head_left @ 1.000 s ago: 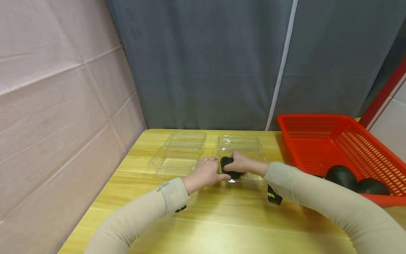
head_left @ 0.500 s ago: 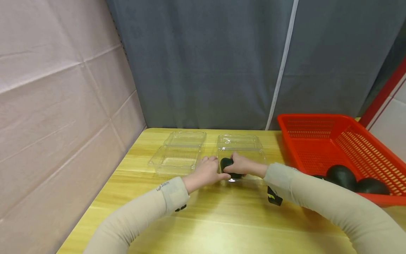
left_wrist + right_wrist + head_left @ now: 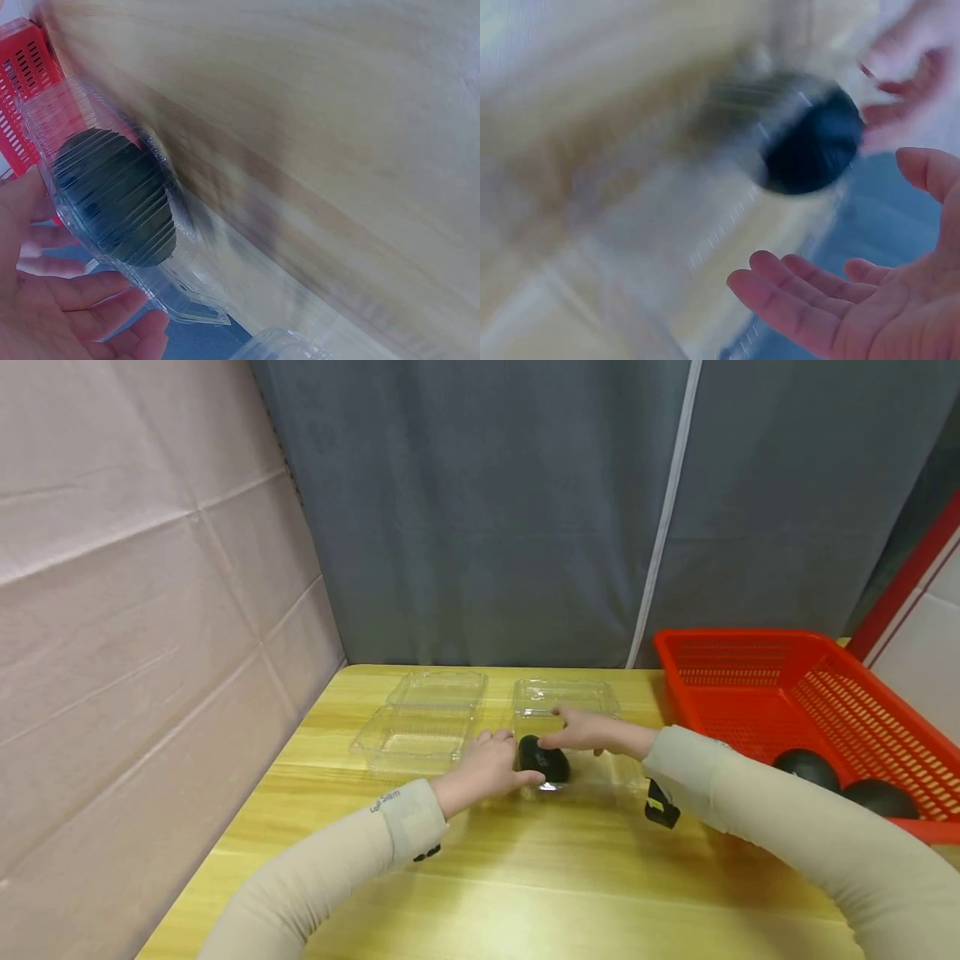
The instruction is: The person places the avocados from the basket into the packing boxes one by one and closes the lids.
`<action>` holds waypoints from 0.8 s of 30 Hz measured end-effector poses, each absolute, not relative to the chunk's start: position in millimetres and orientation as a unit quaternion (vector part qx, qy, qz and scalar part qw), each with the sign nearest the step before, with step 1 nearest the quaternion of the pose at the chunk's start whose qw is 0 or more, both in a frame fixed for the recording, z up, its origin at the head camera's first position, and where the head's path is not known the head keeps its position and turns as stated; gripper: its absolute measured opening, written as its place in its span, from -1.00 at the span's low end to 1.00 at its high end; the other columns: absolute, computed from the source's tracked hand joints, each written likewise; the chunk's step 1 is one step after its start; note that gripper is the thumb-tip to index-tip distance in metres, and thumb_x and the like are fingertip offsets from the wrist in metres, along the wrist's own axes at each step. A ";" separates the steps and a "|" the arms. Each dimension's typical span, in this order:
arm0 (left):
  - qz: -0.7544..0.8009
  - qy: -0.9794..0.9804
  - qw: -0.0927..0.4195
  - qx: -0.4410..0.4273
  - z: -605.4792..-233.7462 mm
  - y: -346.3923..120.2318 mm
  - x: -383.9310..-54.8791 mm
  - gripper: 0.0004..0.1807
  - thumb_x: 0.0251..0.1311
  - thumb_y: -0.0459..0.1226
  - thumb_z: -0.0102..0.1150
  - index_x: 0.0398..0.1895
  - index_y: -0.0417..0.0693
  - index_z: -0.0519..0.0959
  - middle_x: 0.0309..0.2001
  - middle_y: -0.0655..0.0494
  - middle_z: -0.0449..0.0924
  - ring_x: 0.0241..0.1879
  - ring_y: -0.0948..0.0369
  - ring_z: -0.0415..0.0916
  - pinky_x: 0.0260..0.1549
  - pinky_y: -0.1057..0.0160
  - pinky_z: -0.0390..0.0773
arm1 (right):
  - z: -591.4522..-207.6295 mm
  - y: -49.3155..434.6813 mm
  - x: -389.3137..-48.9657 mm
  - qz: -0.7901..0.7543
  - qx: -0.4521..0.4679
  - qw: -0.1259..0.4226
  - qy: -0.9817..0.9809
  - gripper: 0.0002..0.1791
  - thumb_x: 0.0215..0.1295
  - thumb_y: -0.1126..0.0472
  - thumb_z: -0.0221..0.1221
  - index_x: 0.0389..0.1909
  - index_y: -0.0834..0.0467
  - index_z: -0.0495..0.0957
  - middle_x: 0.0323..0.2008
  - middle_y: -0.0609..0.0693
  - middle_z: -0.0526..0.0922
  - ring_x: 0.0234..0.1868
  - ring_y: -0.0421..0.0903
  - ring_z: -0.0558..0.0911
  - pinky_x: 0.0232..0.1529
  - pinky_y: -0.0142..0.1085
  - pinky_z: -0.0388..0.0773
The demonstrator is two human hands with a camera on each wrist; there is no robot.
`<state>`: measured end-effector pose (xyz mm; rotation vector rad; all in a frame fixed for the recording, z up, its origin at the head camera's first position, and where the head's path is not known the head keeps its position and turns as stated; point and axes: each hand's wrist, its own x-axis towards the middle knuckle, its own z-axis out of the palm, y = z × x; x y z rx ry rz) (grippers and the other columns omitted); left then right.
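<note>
A dark green avocado point(image 3: 544, 760) lies in the left part of an open clear plastic clamshell box point(image 3: 566, 697); through the ribbed plastic wall the same avocado point(image 3: 116, 199) shows in the left wrist view. My left hand point(image 3: 486, 766) rests by the box's left side, thumb at its front edge, fingers loosely extended. Just above and to the right of the avocado is my right hand point(image 3: 588, 731), its fingers spread. Nothing is held in that right hand point(image 3: 870, 300) in the right wrist view, where its fingers are apart from the avocado.
Left of this box lies another open clear clamshell box point(image 3: 423, 731). A red perforated basket point(image 3: 750, 710) stands at the right with dark avocados point(image 3: 877, 797) near its front, partly behind the right sleeve. A grey curtain point(image 3: 487, 510) hangs behind the wooden table point(image 3: 480, 885).
My right hand has let go of the avocado and moved up and right, its fingers spreading. The avocado stays in the box. My left hand has not visibly moved.
</note>
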<state>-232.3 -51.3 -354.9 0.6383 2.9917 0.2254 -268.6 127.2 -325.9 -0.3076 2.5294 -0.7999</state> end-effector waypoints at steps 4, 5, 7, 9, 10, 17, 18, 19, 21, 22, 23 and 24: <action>0.080 0.975 0.040 0.205 -354.5 -51.6 -231.2 -0.20 0.01 0.28 0.05 0.07 -0.21 0.49 0.24 -0.10 0.32 0.15 -0.06 0.29 0.12 0.03 0.31 | -304.6 145.6 -270.8 -0.297 -0.117 0.213 0.923 -0.14 0.21 -0.10 0.07 0.36 0.25 -0.07 0.24 0.34 0.24 -0.04 0.13 0.44 -0.40 -0.19 0.48; 0.081 0.975 0.040 0.204 -354.4 -51.7 -231.0 -0.20 0.01 0.28 0.06 0.05 -0.22 0.51 0.24 -0.10 0.32 0.15 -0.06 0.29 0.12 0.03 0.31 | -298.2 150.6 -270.7 -0.299 -0.119 0.211 0.923 -0.14 0.22 -0.10 0.06 0.36 0.26 -0.08 0.23 0.35 0.23 -0.02 0.15 0.43 -0.40 -0.22 0.46; 0.083 0.975 0.037 0.203 -354.4 -52.1 -230.7 -0.23 0.00 0.28 0.07 -0.02 -0.22 0.54 0.23 -0.10 0.33 0.13 -0.05 0.30 0.10 0.04 0.32 | -285.6 161.3 -270.4 -0.305 -0.120 0.205 0.922 -0.14 0.24 -0.12 0.04 0.36 0.26 -0.10 0.25 0.36 0.20 0.03 0.17 0.41 -0.31 -0.19 0.49; 0.084 0.975 0.035 0.204 -354.3 -52.3 -230.4 -0.27 0.00 0.27 0.08 -0.11 -0.20 0.58 0.22 -0.10 0.34 0.12 -0.05 0.31 0.09 0.05 0.33 | -273.7 172.3 -269.8 -0.308 -0.119 0.199 0.923 -0.14 0.25 -0.13 0.02 0.36 0.26 -0.12 0.27 0.37 0.14 0.11 0.20 0.37 -0.20 -0.11 0.51; 0.084 0.975 0.035 0.205 -354.3 -52.3 -230.3 -0.32 0.00 0.27 0.09 -0.23 -0.19 0.61 0.23 -0.10 0.34 0.13 -0.04 0.31 0.09 0.05 0.33 | -268.4 178.8 -269.7 -0.308 -0.119 0.194 0.924 -0.12 0.25 -0.16 0.02 0.36 0.27 -0.13 0.27 0.38 0.13 0.11 0.22 0.37 -0.15 -0.07 0.50; 0.076 0.975 0.031 0.208 -356.3 -52.5 -230.0 -0.43 -0.02 0.27 0.10 -0.73 -0.01 0.41 0.22 -0.08 0.35 0.10 -0.03 0.32 0.06 0.09 0.34 | -244.8 227.1 -271.5 -0.300 -0.086 0.149 0.938 0.02 0.20 -0.26 0.02 0.36 0.34 -0.21 0.14 0.44 0.21 -0.06 0.28 0.40 -0.22 -0.05 0.51; 0.075 0.975 0.030 0.208 -356.8 -52.5 -229.9 -0.43 -0.02 0.27 0.10 -0.73 -0.02 0.42 0.21 -0.08 0.36 0.09 -0.03 0.32 0.05 0.09 0.34 | -242.6 233.5 -272.1 -0.285 -0.080 0.136 0.945 0.03 0.19 -0.28 0.02 0.35 0.36 -0.20 0.14 0.46 0.22 -0.06 0.30 0.38 -0.11 0.04 0.48; 0.074 0.975 0.029 0.208 -357.2 -52.6 -229.8 -0.43 -0.02 0.28 0.10 -0.72 -0.02 0.42 0.21 -0.08 0.37 0.09 -0.03 0.33 0.05 0.09 0.34 | -240.8 240.7 -272.5 -0.268 -0.078 0.122 0.953 0.04 0.18 -0.29 0.02 0.34 0.38 -0.19 0.24 0.48 0.08 0.08 0.33 0.30 -0.01 0.14 0.40; 0.074 0.975 0.029 0.207 -357.7 -52.8 -229.6 -0.43 -0.03 0.28 0.10 -0.67 -0.03 0.46 0.20 -0.08 0.37 0.08 -0.03 0.33 0.04 0.09 0.34 | -239.9 257.2 -275.8 -0.230 -0.069 0.098 0.966 0.02 0.19 -0.26 0.02 0.32 0.42 -0.17 0.23 0.51 0.07 0.08 0.38 0.27 0.03 0.21 0.32; 0.075 0.975 0.028 0.207 -357.9 -52.9 -229.5 -0.43 -0.03 0.28 0.10 -0.64 -0.05 0.50 0.20 -0.08 0.37 0.09 -0.03 0.33 0.05 0.09 0.34 | -240.7 266.0 -277.8 -0.209 -0.066 0.087 0.972 0.01 0.20 -0.23 0.03 0.31 0.45 -0.16 0.22 0.53 0.08 0.09 0.40 0.26 0.05 0.23 0.28; 0.077 0.975 0.028 0.206 -358.0 -52.9 -229.4 -0.42 -0.03 0.28 0.10 -0.58 -0.07 0.53 0.21 -0.08 0.36 0.10 -0.04 0.32 0.05 0.09 0.34 | -242.4 275.6 -280.0 -0.190 -0.062 0.081 0.976 0.01 0.19 -0.21 0.05 0.29 0.47 -0.14 0.20 0.55 0.08 0.12 0.41 0.23 0.07 0.27 0.24; 0.079 0.975 0.028 0.206 -358.0 -53.0 -229.2 -0.40 -0.03 0.28 0.10 -0.51 -0.11 0.57 0.21 -0.09 0.36 0.10 -0.04 0.32 0.06 0.08 0.34 | -245.1 285.6 -282.2 -0.177 -0.060 0.079 0.979 0.00 0.18 -0.19 0.07 0.28 0.50 -0.14 0.19 0.57 0.08 0.11 0.43 0.22 0.07 0.28 0.22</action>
